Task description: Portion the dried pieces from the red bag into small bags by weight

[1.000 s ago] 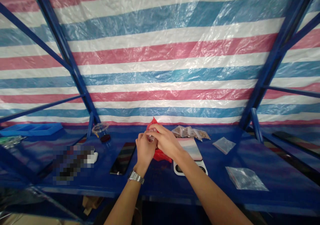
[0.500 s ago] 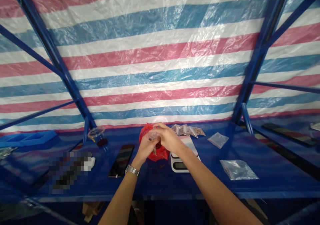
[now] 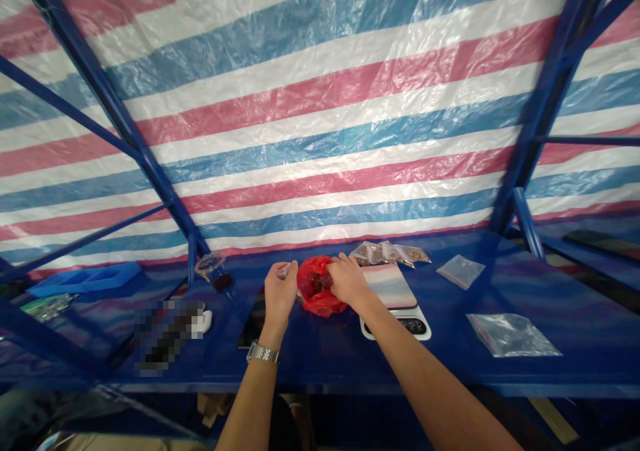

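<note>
A red plastic bag (image 3: 325, 306) stands open on the blue table, with dark reddish dried bits (image 3: 319, 282) inside. My right hand (image 3: 349, 281) is at the bag's right rim, its fingers closed on the red plastic; the fingertips are partly hidden. Just left of the bag, my left hand (image 3: 280, 294) is closed around a small clear plastic bag (image 3: 283, 271), most of which the fingers cover. A white kitchen scale (image 3: 393, 287) lies right of the red bag, under my right forearm. Behind it several filled clear packets (image 3: 390, 253) rest in a row.
Flat clear bags (image 3: 513, 335) and a smaller clear bag (image 3: 461, 271) lie at the right. A dark phone (image 3: 251, 321) is partly behind my left hand. Farther left are a clear cup with dark contents (image 3: 220, 279) and a blue compartment tray (image 3: 87, 279). Blue metal posts (image 3: 165, 194) frame the striped sheet.
My hands, earlier together above the red bag, have moved apart. The left has gone to the bag's left with the clear bag; the right has come down to its rim. The view has shifted.
</note>
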A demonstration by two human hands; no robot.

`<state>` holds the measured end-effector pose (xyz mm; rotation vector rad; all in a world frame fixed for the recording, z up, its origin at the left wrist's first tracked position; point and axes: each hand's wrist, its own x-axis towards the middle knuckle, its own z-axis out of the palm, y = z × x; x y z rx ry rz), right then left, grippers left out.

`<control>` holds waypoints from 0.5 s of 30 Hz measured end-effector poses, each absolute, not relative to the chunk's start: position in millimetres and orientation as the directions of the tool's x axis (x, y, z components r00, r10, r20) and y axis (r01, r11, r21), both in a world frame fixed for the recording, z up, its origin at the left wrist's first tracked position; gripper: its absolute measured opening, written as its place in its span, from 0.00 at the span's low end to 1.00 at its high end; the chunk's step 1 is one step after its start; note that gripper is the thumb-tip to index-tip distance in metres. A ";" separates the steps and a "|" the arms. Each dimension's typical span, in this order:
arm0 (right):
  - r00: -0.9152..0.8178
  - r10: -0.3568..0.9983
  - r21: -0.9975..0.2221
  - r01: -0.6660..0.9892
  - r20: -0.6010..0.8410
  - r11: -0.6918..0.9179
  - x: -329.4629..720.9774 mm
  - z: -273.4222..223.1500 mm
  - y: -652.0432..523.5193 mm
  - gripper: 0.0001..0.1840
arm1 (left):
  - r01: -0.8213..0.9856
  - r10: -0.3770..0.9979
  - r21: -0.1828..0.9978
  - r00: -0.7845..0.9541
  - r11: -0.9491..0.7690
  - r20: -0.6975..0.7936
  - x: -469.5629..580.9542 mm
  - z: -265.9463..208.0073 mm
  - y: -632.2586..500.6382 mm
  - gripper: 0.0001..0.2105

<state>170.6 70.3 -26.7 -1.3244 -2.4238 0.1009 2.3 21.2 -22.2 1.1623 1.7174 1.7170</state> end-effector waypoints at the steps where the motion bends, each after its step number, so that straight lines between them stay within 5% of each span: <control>1: -0.469 0.837 -0.204 0.823 0.281 0.530 168.2 -28.2 69.0 0.14 | 0.251 0.804 0.963 -0.550 -0.100 0.227 0.8 -26.7 19.3 0.15; 5: -0.429 0.854 -0.205 0.844 0.293 0.495 163.1 -34.5 68.5 0.16 | 0.051 0.946 0.999 -0.324 0.019 -0.001 2.0 -44.7 19.5 0.17; 15: -0.421 0.869 -0.322 0.811 0.259 0.489 169.8 -40.6 73.9 0.14 | -0.056 0.971 0.996 -0.221 0.076 -0.086 11.2 -54.9 42.6 0.23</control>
